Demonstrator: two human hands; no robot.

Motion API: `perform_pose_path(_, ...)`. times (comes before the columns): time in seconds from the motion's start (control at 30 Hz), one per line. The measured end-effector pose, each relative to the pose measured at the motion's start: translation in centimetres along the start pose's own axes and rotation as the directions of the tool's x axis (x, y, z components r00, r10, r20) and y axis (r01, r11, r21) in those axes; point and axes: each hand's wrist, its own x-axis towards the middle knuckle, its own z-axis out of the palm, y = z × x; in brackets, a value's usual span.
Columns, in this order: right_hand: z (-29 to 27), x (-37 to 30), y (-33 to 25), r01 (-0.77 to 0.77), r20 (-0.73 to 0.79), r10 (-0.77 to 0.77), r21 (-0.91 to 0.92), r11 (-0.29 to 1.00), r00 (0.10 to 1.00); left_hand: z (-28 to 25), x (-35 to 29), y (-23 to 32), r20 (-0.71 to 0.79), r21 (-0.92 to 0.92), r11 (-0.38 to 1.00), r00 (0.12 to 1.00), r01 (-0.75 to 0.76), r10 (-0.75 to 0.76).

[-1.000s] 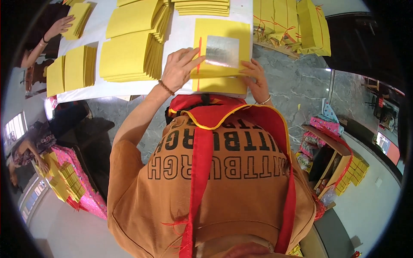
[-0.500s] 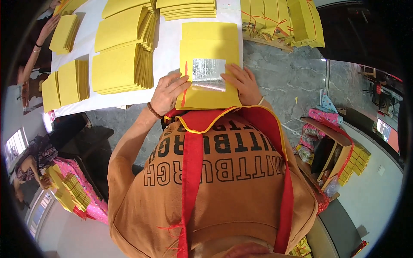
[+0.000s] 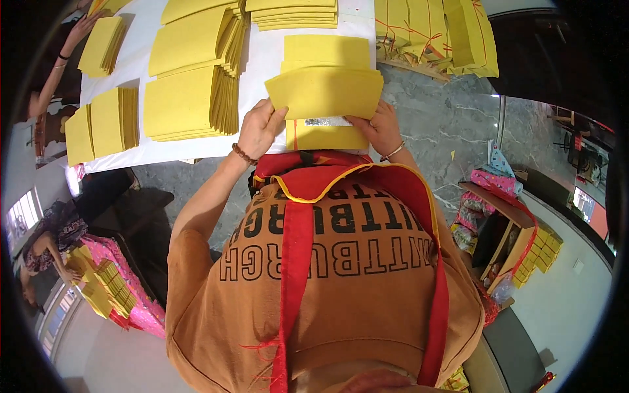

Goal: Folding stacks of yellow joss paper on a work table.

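Pinching the near edge of a curved yellow sheet (image 3: 324,92) at its left end, my left grip (image 3: 259,126) faces my right grip (image 3: 382,130), pinching the right end; the sheet spans between both, partly hiding a silver patch (image 3: 322,122).

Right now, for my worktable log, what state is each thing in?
Yellow sheet: bowed, pinched by left grip and right grip.
Silver patch: partly covered.
Large yellow stacks: piled, right edges fanned.
Top-right yellow bundles: tied.
White tabletop: partly covered.
Red apron: worn.
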Motion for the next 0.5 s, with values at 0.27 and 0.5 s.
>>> perform_pose_path(0.27, 0.0, 0.5, -3.0, -0.170, -0.087, 0.346, 0.742, 0.648, 0.934, 0.1, 1.3, 0.9, 0.018, 0.177, 0.983, 0.999, -0.043, 0.040)
perform_pose_path(0.5, 1.8, 0.9, -2.8, -0.294, -0.110, 0.540, 0.740, 0.605, 0.834, 1.6, 1.1, -0.5, -0.065, -0.092, 0.973, 0.974, 0.211, -0.217)
